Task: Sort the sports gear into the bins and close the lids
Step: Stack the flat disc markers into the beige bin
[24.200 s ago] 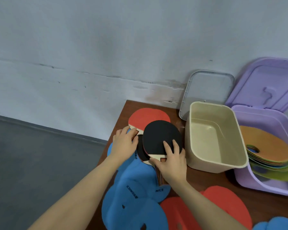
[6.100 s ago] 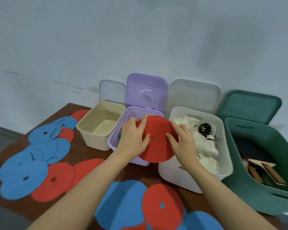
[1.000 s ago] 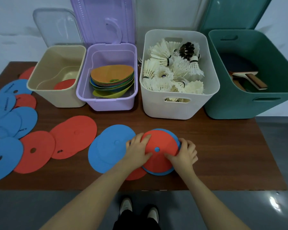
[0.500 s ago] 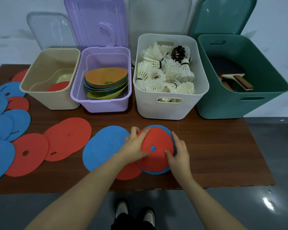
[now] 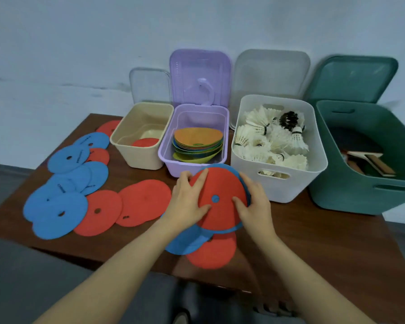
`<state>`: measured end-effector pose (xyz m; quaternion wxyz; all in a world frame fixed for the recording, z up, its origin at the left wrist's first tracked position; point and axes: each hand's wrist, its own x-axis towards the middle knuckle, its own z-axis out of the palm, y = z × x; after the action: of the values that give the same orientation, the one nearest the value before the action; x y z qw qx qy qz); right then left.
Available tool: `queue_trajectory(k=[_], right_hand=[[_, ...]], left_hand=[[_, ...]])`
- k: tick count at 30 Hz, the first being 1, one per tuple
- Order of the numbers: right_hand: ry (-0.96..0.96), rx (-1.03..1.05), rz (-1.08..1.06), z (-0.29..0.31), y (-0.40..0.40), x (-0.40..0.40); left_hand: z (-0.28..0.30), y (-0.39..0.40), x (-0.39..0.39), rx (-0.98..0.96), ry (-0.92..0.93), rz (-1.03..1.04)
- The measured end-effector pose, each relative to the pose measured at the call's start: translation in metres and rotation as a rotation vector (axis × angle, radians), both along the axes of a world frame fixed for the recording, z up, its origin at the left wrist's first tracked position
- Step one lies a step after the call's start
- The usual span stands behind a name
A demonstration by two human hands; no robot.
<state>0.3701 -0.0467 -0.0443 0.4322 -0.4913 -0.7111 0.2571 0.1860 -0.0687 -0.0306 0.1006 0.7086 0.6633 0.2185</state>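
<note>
I see the green bin [image 5: 369, 160] at the right of the frame cut off by the picture's edge; its dark interior hides most of the paddles [image 5: 372, 163]. Behind the red disc [image 5: 220, 197] that my hands hold at centre frame, a blue disc [image 5: 242, 177] shows only as a thin rim. My left hand [image 5: 187, 204] and forearm cover part of another blue disc [image 5: 185, 242] lower down. The printed lettering on the blue discs [image 5: 68, 181] at left is too small for me to read. Shoes [image 5: 180, 319] at the bottom edge are blurred and cut off.
</note>
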Motion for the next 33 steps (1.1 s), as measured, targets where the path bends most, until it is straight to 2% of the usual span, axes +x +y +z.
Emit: queue_trajectory(k=[5, 13, 17, 25, 27, 29, 31, 33], right_hand=[[-0.008, 0.112, 0.112, 0.035, 0.035, -0.056], [-0.123, 0.186, 0.090, 0.065, 0.116, -0.162], [-0.185, 0.123, 0.074, 0.069, 0.162, -0.218], [-0.241, -0.072, -0.080, 0.045, 0.222, -0.309], [-0.339, -0.139, -0.133, 0.031, 0.225, -0.318], [-0.572, -0.148, -0.181, 0.018, 0.225, -0.318], [-0.716, -0.137, -0.190, 0.007, 0.223, -0.312], [-0.753, -0.130, -0.167, 0.000, 0.219, -0.307]], left_hand=[[0.032, 0.019, -0.055, 0.134, -0.022, 0.086], [0.056, 0.086, -0.153, 0.190, -0.008, 0.178], [0.062, 0.134, -0.207, 0.138, 0.068, 0.212], [0.037, 0.218, -0.286, 0.010, 0.129, 0.119], [0.025, 0.229, -0.295, -0.087, 0.160, 0.083], [0.012, 0.233, -0.301, -0.170, 0.323, 0.031], [0.001, 0.232, -0.307, -0.163, 0.453, -0.004], [-0.005, 0.228, -0.310, -0.132, 0.441, -0.004]])
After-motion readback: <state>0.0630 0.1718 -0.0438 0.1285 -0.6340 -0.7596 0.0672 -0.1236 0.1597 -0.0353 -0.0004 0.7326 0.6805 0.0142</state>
